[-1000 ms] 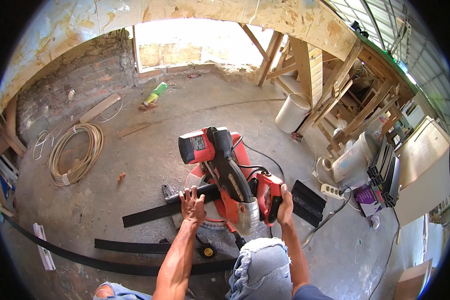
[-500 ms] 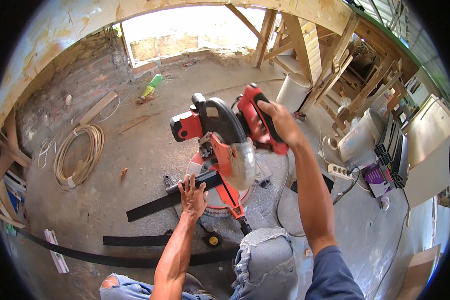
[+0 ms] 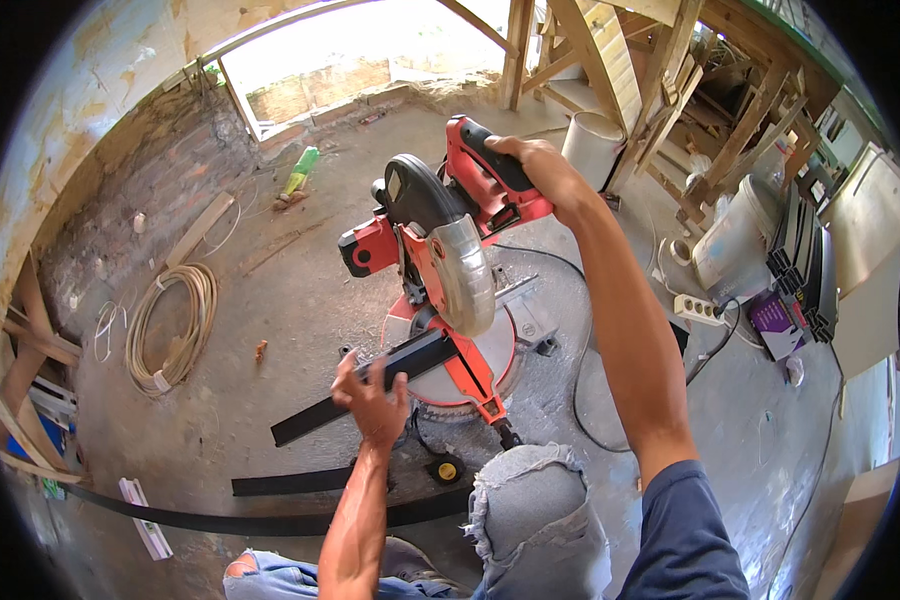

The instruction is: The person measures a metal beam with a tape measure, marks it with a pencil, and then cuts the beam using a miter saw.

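Observation:
A red and black miter saw stands on the floor in front of me, its head raised above the round turntable. My right hand is closed around the saw's handle at the upper right. A black bar lies slantwise against the saw's fence, its right end near the orange slot plate under the clear blade guard. My left hand is over the bar's middle, fingers apart and slightly curled. Whether its fingertips touch the bar I cannot tell.
Near my knees lie a tape measure, a shorter black strip, a long black strip and a white level. A coiled hose sits left. A power strip, cables, a bucket and stacked black bars are right.
The saw head has risen with my right hand on its handle. My left hand has loosened from the bar, its fingers lifting and spreading. The whole view has shifted slightly.

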Demonstrator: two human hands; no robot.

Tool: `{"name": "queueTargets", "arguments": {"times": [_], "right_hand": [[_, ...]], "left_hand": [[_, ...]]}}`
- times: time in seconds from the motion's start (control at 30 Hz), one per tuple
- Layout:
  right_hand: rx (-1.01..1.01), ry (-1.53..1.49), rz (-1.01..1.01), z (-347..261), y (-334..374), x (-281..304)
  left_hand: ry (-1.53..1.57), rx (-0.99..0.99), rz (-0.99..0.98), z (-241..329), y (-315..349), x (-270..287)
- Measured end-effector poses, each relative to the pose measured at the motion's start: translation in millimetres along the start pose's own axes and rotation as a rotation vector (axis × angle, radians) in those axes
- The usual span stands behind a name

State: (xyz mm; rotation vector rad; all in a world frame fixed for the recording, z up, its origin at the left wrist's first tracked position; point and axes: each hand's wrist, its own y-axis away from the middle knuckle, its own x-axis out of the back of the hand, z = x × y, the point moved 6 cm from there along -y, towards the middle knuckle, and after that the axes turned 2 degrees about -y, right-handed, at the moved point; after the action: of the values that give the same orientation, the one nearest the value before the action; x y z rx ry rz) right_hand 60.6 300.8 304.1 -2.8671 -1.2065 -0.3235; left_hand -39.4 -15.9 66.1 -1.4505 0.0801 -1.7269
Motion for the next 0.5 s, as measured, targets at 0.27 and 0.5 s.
{"name": "queueTargets", "arguments": {"times": [0.27, 0.5], "right_hand": [[0.544, -0.04, 0.663, 156, 177, -29], [0.623, 0.687, -0.534, 318, 261, -214]], "left_hand": [[-0.046, 1.719, 0.373, -108, 94, 34], [1.096, 1.749, 0.352, -172, 100, -38]]}}
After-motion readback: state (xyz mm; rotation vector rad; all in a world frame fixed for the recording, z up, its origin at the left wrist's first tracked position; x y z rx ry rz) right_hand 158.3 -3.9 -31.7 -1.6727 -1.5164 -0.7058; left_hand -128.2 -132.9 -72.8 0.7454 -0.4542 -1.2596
